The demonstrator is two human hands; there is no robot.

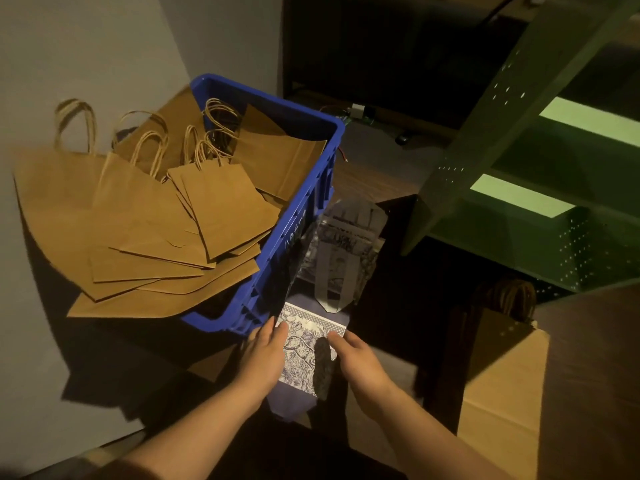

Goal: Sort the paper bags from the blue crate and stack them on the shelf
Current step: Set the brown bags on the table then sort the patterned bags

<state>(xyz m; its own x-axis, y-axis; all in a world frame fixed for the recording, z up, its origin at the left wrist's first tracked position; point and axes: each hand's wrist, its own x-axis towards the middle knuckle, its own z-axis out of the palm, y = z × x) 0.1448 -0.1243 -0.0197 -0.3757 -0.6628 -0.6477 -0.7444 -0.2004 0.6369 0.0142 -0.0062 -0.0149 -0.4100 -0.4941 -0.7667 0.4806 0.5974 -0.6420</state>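
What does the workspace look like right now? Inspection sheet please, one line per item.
Surface: dim floor, partly in shadow.
Job's things: brown paper bags fanned over the blue crate; blue-and-white patterned bag held beside the crate; green shelf at right.
Clutter: cardboard box lower right, with brown bag handles behind it.
Grippers: left hand and right hand hold the patterned bag's edges.
Cables: thin red wire by the crate's far corner.
Surroundings: pale wall at left, dark furniture behind.
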